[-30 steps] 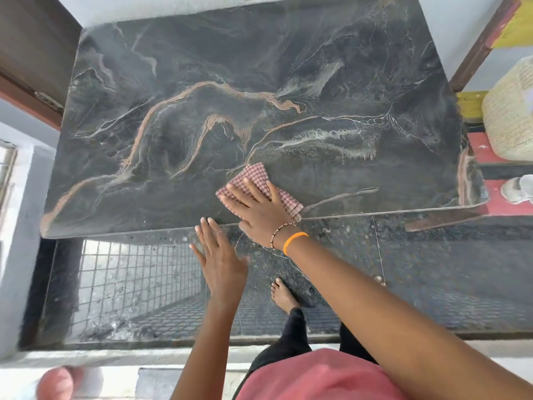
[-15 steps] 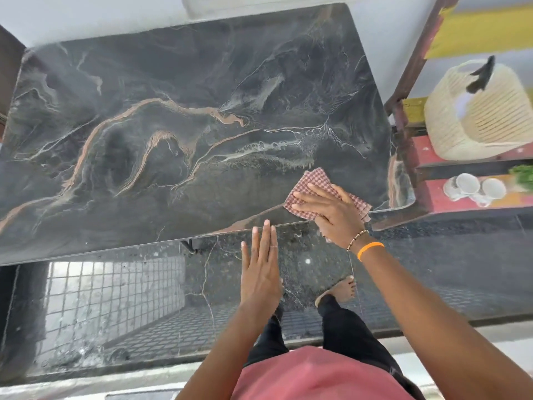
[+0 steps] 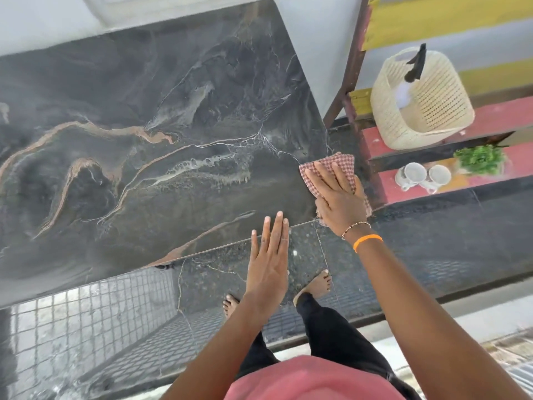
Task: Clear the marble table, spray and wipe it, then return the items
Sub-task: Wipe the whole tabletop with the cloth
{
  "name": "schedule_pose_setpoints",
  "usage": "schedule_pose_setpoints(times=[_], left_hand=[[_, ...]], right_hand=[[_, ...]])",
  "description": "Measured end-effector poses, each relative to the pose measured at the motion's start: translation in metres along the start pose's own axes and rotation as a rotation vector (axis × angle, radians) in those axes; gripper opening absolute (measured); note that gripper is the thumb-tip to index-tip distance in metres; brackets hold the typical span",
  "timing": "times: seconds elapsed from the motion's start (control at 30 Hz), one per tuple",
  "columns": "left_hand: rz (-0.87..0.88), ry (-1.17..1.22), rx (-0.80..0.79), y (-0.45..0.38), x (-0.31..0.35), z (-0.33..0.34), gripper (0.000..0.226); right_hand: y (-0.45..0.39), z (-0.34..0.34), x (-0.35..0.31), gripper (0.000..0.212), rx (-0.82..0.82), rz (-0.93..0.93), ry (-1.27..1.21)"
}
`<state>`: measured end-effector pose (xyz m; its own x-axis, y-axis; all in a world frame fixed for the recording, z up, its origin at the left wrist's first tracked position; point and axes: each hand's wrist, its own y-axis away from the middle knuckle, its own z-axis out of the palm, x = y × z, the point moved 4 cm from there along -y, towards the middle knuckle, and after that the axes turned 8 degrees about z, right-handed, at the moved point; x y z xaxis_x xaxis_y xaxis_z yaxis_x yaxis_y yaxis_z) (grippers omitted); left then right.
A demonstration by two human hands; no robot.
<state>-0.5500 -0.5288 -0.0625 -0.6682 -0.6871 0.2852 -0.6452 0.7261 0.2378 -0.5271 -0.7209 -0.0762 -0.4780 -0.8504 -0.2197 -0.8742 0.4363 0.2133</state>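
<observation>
The dark marble bench (image 3: 150, 116), a black slab veined with orange and white, carries nothing except the cloth, so the clearing looks done and the wiping is in hand. The right hand (image 3: 336, 194) lies flat and spread on a folded red-and-white checked cloth (image 3: 334, 166), pressing it down rather than gripping it; the broad palm likely keeps the whole pad against the stone. The cloth sits at the bench's near right corner, its outer edge reaching or slightly overhanging the side, which suggests a stroke carried out to the edge so that no strip is left unwiped.

The left hand (image 3: 269, 264) is open and holds nothing, its fingers straight and close together, with the fingertips (image 3: 278, 223) at the front edge of the slab. It seems placed there to steady the body in the lean; whether it truly touches the stone I cannot tell.

Pale streaks near the middle of the slab may be wet film or merely veining.

To the right, well apart from the bench, painted red steps (image 3: 504, 114) hold a cream woven plastic basket (image 3: 427, 111) with a dark-topped bottle inside, perhaps the sprayer. On the step below are two white cups (image 3: 422, 176) and a small green leafy plant (image 3: 480, 158). These are probably the removed items, awaiting return once the surface is finished.
</observation>
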Motion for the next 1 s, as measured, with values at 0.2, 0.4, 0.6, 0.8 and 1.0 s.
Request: schedule_pose_setpoints(times=[0.2,0.4,0.6,0.8,1.0], left_hand=[[-0.066,-0.035,-0.061,-0.015,0.023,0.008,0.105],[-0.173,-0.067,-0.152,-0.022,0.038,0.009,0.113],[-0.224,-0.072,-0.177,-0.026,0.052,0.006,0.105],[-0.144,-0.043,-0.168,-0.051,0.086,-0.006,0.097],[0.01,0.277,-0.045,-0.091,0.111,-0.022,0.081]], right_hand=[[-0.066,-0.013,0.0,0.059,-0.013,-0.051,-0.013],[-0.103,-0.017,0.011,0.06,-0.07,-0.143,-0.436],[-0.067,-0.01,0.031,0.065,-0.059,0.004,-0.809],[-0.011,0.003,0.062,0.06,-0.145,-0.014,-0.918],[0.006,0.007,0.123,0.046,-0.369,0.324,-1.27]])
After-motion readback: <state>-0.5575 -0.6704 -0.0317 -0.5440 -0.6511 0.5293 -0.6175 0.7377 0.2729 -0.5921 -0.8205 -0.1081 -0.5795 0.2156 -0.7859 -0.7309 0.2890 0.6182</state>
